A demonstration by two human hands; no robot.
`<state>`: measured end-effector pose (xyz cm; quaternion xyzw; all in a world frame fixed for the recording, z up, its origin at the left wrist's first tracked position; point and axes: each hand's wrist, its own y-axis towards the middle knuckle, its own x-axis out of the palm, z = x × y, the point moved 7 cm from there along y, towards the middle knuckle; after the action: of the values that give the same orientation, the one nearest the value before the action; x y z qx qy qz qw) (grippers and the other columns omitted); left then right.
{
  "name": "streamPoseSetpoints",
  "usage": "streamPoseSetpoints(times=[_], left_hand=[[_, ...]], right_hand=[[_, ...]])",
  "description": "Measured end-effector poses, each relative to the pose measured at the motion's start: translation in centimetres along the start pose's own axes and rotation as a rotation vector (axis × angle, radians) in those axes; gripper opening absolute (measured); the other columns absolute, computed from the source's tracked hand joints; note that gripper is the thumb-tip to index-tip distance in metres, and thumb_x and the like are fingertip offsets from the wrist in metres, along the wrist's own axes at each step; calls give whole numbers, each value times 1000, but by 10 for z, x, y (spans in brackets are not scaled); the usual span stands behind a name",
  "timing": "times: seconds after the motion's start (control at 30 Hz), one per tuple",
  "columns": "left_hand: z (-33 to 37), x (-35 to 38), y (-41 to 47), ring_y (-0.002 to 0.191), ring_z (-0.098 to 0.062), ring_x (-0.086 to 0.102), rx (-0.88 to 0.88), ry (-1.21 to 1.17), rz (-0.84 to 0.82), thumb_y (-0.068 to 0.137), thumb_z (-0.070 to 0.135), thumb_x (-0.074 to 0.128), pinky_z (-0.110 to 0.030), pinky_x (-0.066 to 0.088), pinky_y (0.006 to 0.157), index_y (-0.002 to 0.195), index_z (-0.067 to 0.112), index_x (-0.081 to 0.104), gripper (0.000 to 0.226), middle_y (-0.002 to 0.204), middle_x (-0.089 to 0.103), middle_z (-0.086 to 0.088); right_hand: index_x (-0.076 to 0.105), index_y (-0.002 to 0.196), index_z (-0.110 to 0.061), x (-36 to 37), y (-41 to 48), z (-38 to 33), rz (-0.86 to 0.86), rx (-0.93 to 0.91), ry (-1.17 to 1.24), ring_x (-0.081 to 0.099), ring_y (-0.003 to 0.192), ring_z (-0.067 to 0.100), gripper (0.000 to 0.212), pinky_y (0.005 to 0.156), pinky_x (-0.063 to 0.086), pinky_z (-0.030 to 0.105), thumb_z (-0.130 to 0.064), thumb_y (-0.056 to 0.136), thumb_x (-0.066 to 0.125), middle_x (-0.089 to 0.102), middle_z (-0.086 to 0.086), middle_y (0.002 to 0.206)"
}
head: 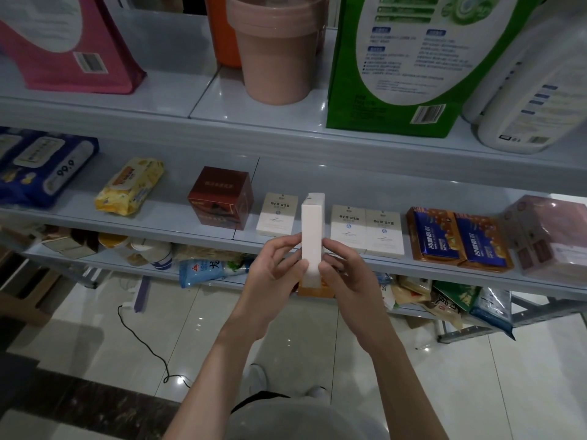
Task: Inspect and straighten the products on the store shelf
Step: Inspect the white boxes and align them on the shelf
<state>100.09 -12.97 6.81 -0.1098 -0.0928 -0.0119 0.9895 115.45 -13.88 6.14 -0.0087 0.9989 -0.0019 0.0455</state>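
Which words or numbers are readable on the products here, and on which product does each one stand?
"99.9": blue wipes pack, far left.
"益生菌": standing white boxes.
"NFC": blue-and-orange boxes.
Green box, dark red box, yellow pack: print too blurred to read.
Held white box: no readable text on the side showing.

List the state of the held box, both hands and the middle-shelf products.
white box, upright, held off the shelf in both hands
left hand, grips the box's left side
right hand, grips its right side
three matching boxes, standing, faces forward, gap after the leftmost
dark red box, upright, turned cornerwise
yellow wipes pack, lying askew
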Motion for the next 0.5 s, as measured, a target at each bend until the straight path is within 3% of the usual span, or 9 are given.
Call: streamPoseSetpoints(times=[0.13,0.2,0.33,0.5], left_hand=[[4,-2,2,96,-8,71,25,16,42,101,9,58,-20,54,72,121,20,63,24,115,75,4],[6,0,0,103,-8,70,44,37,14,105,12,52,-21,55,77,128,21,63,27,116,73,6],[7,5,-2,120,-11,64,39,69,-26,107,19,46,-25,57,87,142,26,57,37,131,67,7],[10,8,-3,114,-3,67,38,101,-2,107,23,50,-18,55,84,143,31,57,38,121,72,16]], right_hand=[[63,131,-16,-1,-1,-5,20,-13,50,70,99,6,31,77,57,20,-7,102,58,67,4,123],[61,136,-15,1,-1,-5,18,-25,45,68,107,5,33,82,58,23,-10,104,57,62,8,131],[59,140,-34,1,-1,-2,24,-17,-6,56,131,8,37,103,52,36,-31,104,55,54,-10,143],[60,139,-40,4,-2,-4,27,21,44,59,127,6,34,98,55,28,-32,107,52,57,-6,144]])
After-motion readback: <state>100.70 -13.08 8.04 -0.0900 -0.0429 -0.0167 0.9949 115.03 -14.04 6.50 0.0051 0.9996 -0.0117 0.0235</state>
